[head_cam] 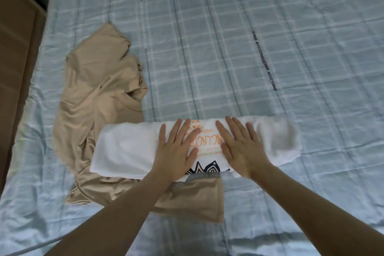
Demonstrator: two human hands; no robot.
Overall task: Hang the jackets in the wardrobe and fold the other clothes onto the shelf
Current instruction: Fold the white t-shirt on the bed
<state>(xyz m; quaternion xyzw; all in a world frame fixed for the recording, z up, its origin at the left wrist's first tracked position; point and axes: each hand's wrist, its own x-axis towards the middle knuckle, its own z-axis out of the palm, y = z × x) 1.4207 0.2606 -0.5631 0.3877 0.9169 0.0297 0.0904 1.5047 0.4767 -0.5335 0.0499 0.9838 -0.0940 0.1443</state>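
My left hand (176, 147) and right hand (239, 145) are pressing flat, fingers straight, on the folded white shirt (124, 149) on the bed (249, 48).

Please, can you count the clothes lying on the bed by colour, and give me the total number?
White: 1, the folded white printed T-shirt, with the left hand and the right hand pressing flat on it.
Beige: 1, the crumpled beige garment, partly under the white one.
Total: 2 garments on the light blue checked bedsheet.
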